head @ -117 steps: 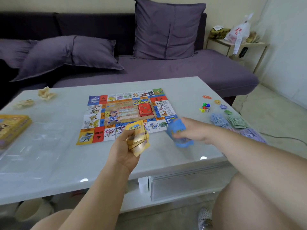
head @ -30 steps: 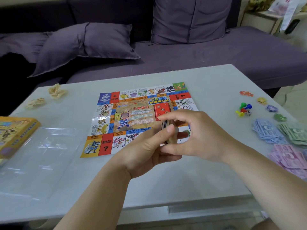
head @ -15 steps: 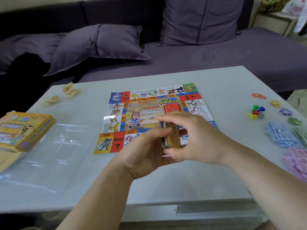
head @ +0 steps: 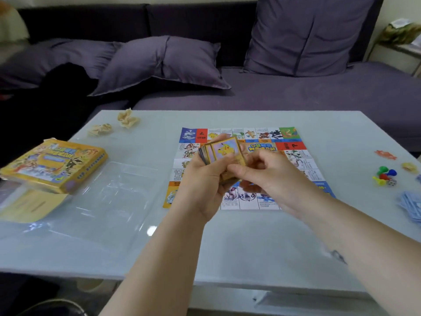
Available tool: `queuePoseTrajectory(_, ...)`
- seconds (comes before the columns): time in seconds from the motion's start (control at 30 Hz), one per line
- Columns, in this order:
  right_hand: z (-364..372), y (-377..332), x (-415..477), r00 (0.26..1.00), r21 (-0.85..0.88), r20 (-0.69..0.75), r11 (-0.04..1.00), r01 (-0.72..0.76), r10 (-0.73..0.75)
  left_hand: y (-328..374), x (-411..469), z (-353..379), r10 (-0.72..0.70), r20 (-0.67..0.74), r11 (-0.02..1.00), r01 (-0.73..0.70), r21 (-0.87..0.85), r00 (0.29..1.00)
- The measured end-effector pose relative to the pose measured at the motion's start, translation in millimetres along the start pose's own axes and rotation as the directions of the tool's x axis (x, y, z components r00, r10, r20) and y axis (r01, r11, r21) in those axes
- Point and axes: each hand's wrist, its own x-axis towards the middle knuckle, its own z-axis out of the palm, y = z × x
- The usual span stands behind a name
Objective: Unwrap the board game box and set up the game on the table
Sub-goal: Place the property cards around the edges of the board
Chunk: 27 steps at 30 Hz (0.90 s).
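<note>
Roughly at the middle of the pale table [head: 227,247], the game board [head: 288,145] lies flat and unfolded, its coloured squares facing up, and both hands hover just above it. The left hand [head: 202,181] has its fingers curled round a stack of cards [head: 224,152], which is slightly fanned and tilted up so that a gold-edged picture card faces the camera. The right hand [head: 271,179], at 3 o'clock of the stack, has its fingers bent inward and its thumb pressed on the lower right corner of the cards, pinching them there; the two hands touch around the stack. At 9 o'clock of the board, near the table's left edge, the yellow game box [head: 54,165] rests tilted on a flat yellow sheet [head: 29,206], and the clear plastic wrap [head: 109,192] is spread between the box and the board. Two crumpled paper scraps [head: 126,118] sit at 10 o'clock, well apart from the board. At 3 o'clock, near the right edge, a cluster of coloured pawns [head: 385,173] stands with a small die [head: 392,182] touching it, and a pile of blue paper money [head: 410,205] lies at 4 o'clock, partly cut off by the frame. Beyond the table at 12 o'clock is a purple sofa [head: 319,92] with cushions [head: 164,62].
</note>
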Motion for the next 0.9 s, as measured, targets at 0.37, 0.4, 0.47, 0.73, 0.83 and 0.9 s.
queuePoseTrajectory(0.37,20.4,-33.2,85.1,0.916,-0.3,0.31,0.94,-0.161,0.256,18.5,29.6,-51.3,-0.025,-0.3,0.999,0.037,0.034,0.953)
queuePoseTrajectory(0.4,20.1,-40.0,92.0,0.894,-0.331,0.348,0.929,-0.164,0.282,21.4,30.3,-55.7,-0.013,-0.297,0.998,0.031,0.054,0.955)
queuePoseTrajectory(0.47,22.2,-49.7,105.0,0.861,-0.276,0.416,0.943,-0.186,0.292,27.1,30.9,-62.6,-0.029,-0.27,0.999,0.035,0.016,0.962)
queuePoseTrajectory(0.73,67.6,-8.8,118.7,0.935,0.224,0.25,0.925,-0.308,0.25,28.5,48.1,-73.2,-0.105,-0.403,0.954,-0.022,-0.298,0.909)
queuePoseTrajectory(0.83,70.4,0.5,124.9,0.956,0.283,0.179,0.918,-0.278,0.234,23.6,56.3,-73.5,-0.14,-0.443,0.951,-0.004,-0.31,0.886)
queuePoseTrajectory(0.9,61.7,0.5,148.7,0.983,0.259,0.049,0.948,-0.186,0.179,21.8,62.0,-75.6,-0.18,-0.439,0.927,0.003,-0.375,0.88)
